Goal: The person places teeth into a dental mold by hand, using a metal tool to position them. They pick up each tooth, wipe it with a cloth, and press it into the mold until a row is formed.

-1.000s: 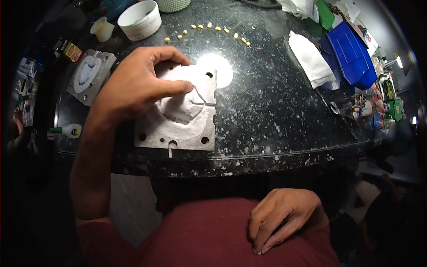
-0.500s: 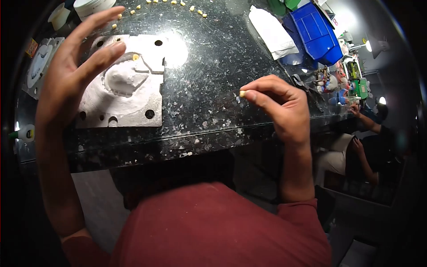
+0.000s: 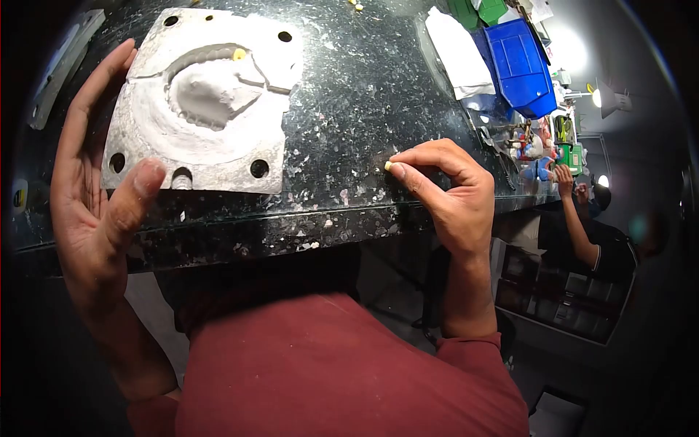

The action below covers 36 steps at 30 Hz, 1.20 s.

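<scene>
A square metal dental flask half (image 3: 271, 135) has holes at its corners and white plaster (image 3: 207, 95) in its middle. The plaster carries a curved row of tooth-shaped hollows, with one yellow denture tooth (image 3: 239, 54) sitting at the upper end. My left hand (image 3: 91, 211) grips the flask's left side, thumb at the lower-left corner and fingers along the left edge, partly hidden. To the right, above the black speckled counter, my right hand (image 3: 459, 200) pinches a small yellowish denture tooth (image 3: 388, 167) between thumb and index finger, apart from the flask.
Loose yellow teeth (image 3: 356, 6) lie at the counter's far edge. Another metal plate (image 3: 62, 69) stands at far left. A white packet (image 3: 459, 58) and a blue bin (image 3: 518, 65) are at the back right. Further right, a co-worker (image 3: 590, 237) sits at the same counter (image 3: 342, 146).
My left hand has come down from above the flask to grip its left side. The flask appears nearer and turned slightly. My right hand still pinches the tooth; the camera view has shifted.
</scene>
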Tool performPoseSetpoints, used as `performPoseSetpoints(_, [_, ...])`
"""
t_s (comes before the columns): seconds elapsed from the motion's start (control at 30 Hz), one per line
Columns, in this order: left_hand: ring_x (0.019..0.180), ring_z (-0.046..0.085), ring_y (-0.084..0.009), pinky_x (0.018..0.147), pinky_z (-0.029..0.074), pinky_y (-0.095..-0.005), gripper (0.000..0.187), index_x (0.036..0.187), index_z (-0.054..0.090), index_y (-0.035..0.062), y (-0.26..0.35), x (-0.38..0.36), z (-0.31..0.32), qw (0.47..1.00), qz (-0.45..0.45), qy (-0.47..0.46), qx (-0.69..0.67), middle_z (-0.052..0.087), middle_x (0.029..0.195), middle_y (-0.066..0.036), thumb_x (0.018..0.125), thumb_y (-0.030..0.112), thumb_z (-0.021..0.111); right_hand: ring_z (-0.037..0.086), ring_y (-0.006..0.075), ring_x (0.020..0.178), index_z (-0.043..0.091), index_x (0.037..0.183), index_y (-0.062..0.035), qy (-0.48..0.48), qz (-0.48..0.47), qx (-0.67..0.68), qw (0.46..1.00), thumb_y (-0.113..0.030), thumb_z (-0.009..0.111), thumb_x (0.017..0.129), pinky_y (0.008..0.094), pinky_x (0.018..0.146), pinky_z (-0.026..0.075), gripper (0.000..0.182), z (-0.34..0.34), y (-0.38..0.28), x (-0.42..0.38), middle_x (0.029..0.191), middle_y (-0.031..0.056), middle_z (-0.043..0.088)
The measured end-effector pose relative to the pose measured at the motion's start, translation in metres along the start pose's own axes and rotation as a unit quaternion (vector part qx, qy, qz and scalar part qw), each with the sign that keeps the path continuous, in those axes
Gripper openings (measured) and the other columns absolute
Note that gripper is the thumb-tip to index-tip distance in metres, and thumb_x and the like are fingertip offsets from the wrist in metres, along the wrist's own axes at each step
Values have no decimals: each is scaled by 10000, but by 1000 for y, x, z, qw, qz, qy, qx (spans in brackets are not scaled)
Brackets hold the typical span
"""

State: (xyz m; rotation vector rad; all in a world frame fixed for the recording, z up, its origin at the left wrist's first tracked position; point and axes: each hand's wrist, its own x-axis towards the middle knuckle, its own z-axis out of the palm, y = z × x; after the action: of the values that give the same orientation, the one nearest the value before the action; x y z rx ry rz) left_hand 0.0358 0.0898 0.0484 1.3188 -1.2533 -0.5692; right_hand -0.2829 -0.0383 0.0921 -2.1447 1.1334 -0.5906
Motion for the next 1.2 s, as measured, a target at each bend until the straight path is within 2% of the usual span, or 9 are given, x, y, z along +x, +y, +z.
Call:
performPoseSetpoints(0.2, [1415,461,-265,1200,321,-393,823,1557,347,-47,0,-2,0,999,-16,-22,-31,449,1544,-206,923,323,720,689,136,813,800,939,-49,2,-10,-52,999,-36,812,837,267,765,521,103,1,-10,2,897,60,733])
performPoseSetpoints(0.43, [1415,462,-263,1190,337,-391,806,1555,360,-39,2,-4,3,998,-38,-24,-33,441,1552,-211,925,314,718,671,127,743,797,906,-82,-32,-52,-156,986,-97,822,827,288,804,455,85,-5,-22,8,870,18,731])
performPoseSetpoints(0.53, [1380,494,-272,1167,366,-395,807,1552,386,-15,7,-5,7,997,-73,-5,-11,476,1510,-209,915,354,719,670,120,765,795,919,-66,-47,-37,-133,989,-72,815,834,282,795,477,88,-13,-24,13,877,35,736])
performPoseSetpoints(0.6, [1324,529,-286,1135,394,-408,867,1544,415,5,11,-2,4,985,-51,9,166,517,1428,-200,869,444,737,666,111,821,793,939,-22,-31,10,-25,999,-24,786,863,256,787,506,77,-21,-24,19,903,59,741])
performPoseSetpoints(0.77, [1283,531,-305,1108,403,-428,963,1531,428,-5,15,1,5,965,-36,-2,261,527,1351,-193,792,516,758,669,111,879,790,955,-3,-55,43,48,996,-5,776,873,249,794,513,83,-31,-24,34,924,63,741])
performPoseSetpoints(1.0, [1372,435,-402,1169,330,-493,1050,1555,361,-31,13,0,7,949,22,-4,316,454,1489,-267,757,527,753,671,112,848,799,952,-25,-65,-52,90,992,-52,815,858,248,771,510,99,-6,-62,71,916,64,753])
performPoseSetpoints(1.07, [1382,426,-402,1168,332,-501,1070,1561,352,-27,14,-2,8,950,9,1,311,455,1488,-271,747,543,750,671,113,841,800,951,-27,-74,-68,90,991,-55,814,859,248,766,510,97,11,-75,87,914,64,753])
performPoseSetpoints(1.13, [1381,423,-399,1155,348,-522,1129,1577,328,-13,16,-2,9,953,-9,5,303,473,1466,-277,711,576,749,677,132,837,781,966,1,-111,-175,53,977,-21,811,847,253,772,514,125,29,-81,105,932,89,748])
performPoseSetpoints(1.2, [1370,430,-398,1152,351,-522,1133,1579,324,-10,13,-1,8,952,-7,7,305,479,1457,-275,705,573,750,684,142,852,788,963,-8,-128,-198,40,971,-29,813,841,272,772,520,126,45,-87,116,929,82,751])
